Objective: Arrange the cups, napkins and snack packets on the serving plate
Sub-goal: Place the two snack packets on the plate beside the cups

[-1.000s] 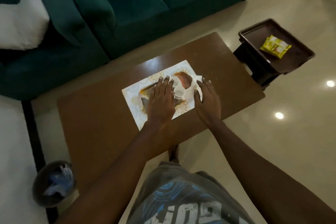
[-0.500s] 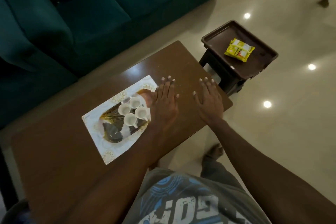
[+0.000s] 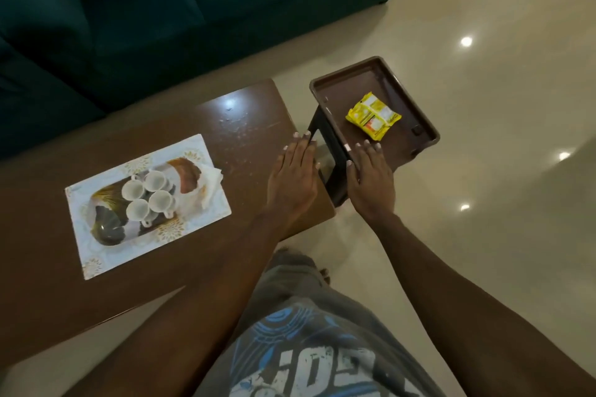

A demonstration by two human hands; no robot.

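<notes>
Fingers (image 3: 301, 147) of the left hand (image 3: 292, 179) lie flat and close together, palm down, reaching past the right-hand end of the brown coffee table (image 3: 251, 126); they pinch nothing. Those of the right hand (image 3: 371, 179) are likewise extended and nearly together, empty, their tips over the near rim of the dark brown side table (image 3: 400, 155), whose top has a raised edge like a tray (whether they touch it I cannot tell). Just beyond the right fingertips, on that side table, lies a yellow snack packet (image 3: 373, 115), flat and apart from them. Well to the left of the left fingers, on the coffee table, sits the rectangular serving plate (image 3: 96, 255), white with gold flowers around a dark printed centre. Four white cups (image 3: 146, 192) stand upright on it, clustered and touching. A crumpled white napkin (image 3: 211, 185) rests at the plate's edge nearest the hands, beside the cups. Farther ahead of both hands stretches a dark green sofa (image 3: 161, 10), and under the wrists is glossy beige floor (image 3: 483, 235) with reflected ceiling lights.
</notes>
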